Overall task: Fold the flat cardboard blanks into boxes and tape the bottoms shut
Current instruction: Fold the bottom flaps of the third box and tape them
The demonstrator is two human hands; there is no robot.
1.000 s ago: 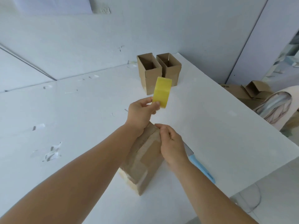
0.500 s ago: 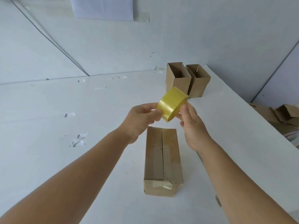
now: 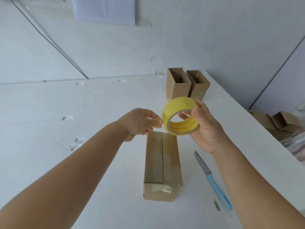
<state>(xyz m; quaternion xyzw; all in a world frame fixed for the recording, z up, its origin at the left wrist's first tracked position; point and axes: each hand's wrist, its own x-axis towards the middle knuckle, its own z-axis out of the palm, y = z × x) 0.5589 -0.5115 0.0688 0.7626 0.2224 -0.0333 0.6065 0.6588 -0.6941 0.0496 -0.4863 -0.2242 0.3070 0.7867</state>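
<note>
Head view, looking down on a white table (image 3: 82,162). Right hand (image 3: 204,128) raised above the table, gripping a yellow tape roll (image 3: 179,115), fingers curled round its far rim and thumb hooked inside the core; printed core facing the camera. Left hand (image 3: 140,123) just left of the roll, thumb and fingertips pinched together at the roll's left edge, apparently on the tape end, though too small to tell for certain. Both hands in the air, apart from the carton below.

Carton (image 3: 162,164) lying flat on the table, below and nearer than the hands, long axis running near to far. Top face showing a centre seam with clear tape along it; near end closed, with tape folded over it.

2 open boxes (image 3: 186,85) standing upright side by side, touching, at the far right of the table, well apart from the carton. Knife (image 3: 212,180) with a blue handle lying right of the carton, blade pointing far, handle near. Small grey blade piece (image 3: 217,205) just beside the handle's near end.

More cardboard (image 3: 277,123) heaped beyond the table's right edge. Paper sheet (image 3: 105,9) on the far wall, above the table. Torn tape scraps (image 3: 77,142) stuck to the table at left.
</note>
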